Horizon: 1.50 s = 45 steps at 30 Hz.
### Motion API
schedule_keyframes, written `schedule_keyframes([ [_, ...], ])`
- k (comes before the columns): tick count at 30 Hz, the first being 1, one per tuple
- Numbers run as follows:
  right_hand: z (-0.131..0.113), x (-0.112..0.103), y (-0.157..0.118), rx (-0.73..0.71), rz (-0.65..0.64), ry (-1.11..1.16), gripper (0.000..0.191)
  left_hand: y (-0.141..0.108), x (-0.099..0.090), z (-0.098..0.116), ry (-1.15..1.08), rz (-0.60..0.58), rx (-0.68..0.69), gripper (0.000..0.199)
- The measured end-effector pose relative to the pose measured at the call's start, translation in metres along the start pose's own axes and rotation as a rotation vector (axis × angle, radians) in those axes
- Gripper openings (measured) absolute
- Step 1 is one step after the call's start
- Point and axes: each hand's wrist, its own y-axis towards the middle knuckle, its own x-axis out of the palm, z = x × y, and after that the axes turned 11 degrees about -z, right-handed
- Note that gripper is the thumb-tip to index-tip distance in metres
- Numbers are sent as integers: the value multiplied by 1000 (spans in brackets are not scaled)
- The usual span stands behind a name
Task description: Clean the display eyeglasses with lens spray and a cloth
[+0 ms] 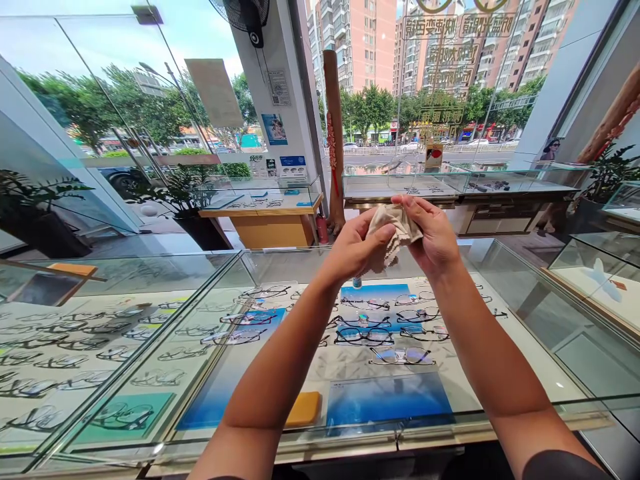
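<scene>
Above the glass display counter, both my hands are raised together around a crumpled beige cleaning cloth (393, 233) with a zigzag edge. My left hand (353, 247) grips it from the left, the thumb pressed across its folds. On the other side my right hand (435, 233) pinches the cloth between bent fingers and thumb. Faint thin outlines show just above the fingers, and I cannot make out whether the cloth wraps something. Below, inside the counter, lie rows of eyeglasses (403, 357) on white and blue panels.
The counter's glass top (350, 417) spreads beneath my forearms. Inside it are a mustard-yellow case (304, 408) and a blue card (390, 400). More eyeglasses (65, 362) fill the left case. Beyond stand a fire extinguisher (322, 229), a wooden post (332, 133) and further showcases by the windows.
</scene>
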Motion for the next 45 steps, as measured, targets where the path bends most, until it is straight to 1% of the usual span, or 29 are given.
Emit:
schedule_keyframes([
  [1, 1, -1, 1, -11, 19, -4, 36, 0, 1, 1, 10, 12, -8, 47],
  [3, 2, -2, 2, -35, 48, 6, 35, -1, 4, 4, 66, 75, 2, 43],
  [5, 3, -2, 2, -41, 59, 26, 36, -1, 5, 5, 120, 132, 9, 39],
  [6, 3, -1, 2, -39, 62, 35, 37, 0, 5, 5, 136, 143, 11, 38],
  [8, 3, 0, 1, -41, 69, 42, 37, 0, 4, 5, 147, 115, 14, 38],
  [11, 4, 1, -1, -50, 82, -7, 39, 0, 2, 3, 153, 50, 57, 40],
  [14, 9, 5, -2, -22, 75, -22, 44, -1, 4, 2, 190, 58, 100, 42],
  [16, 14, 9, -3, -13, 48, 12, 45, -1, 8, 1, 207, 116, 117, 41],
  [18, 18, 14, -4, -17, 16, 30, 43, 0, 12, -1, 216, 198, 136, 41],
  [20, 22, 17, -6, -10, -5, 18, 41, 1, 14, -3, 217, 274, 171, 43],
  [22, 22, 20, -8, 0, -15, -5, 40, 3, 13, -7, 191, 315, 212, 49],
  [24, 21, 21, -10, -17, -12, -44, 39, 4, 9, -10, 109, 293, 224, 53],
  [27, 12, 18, -10, -78, -10, -130, 37, 5, 0, -13, -19, 144, 153, 52],
  [29, 3, 14, -10, -101, -21, -187, 35, 5, -5, -11, -61, 80, 97, 52],
  [30, -2, 11, -11, -99, -34, -217, 35, 5, -7, -9, -72, 79, 78, 52],
  [32, -15, 6, -13, -94, -83, -285, 33, 4, -10, -4, -91, 124, 51, 53],
  [35, -30, -1, -17, -70, -219, -411, 25, 4, -14, 2, -98, 229, 27, 52],
  [37, -35, -5, -17, -23, -308, -475, 19, 4, -17, 5, -93, 265, 34, 51],
  [39, -34, -8, -16, 43, -358, -511, 16, 3, -19, 8, -79, 263, 48, 50],
  [41, -29, -11, -14, 93, -369, -514, 16, 3, -20, 9, -61, 257, 60, 48],
  [45, -17, -11, -8, 189, -379, -455, 25, 2, -23, 11, -88, 267, 65, 44],
])
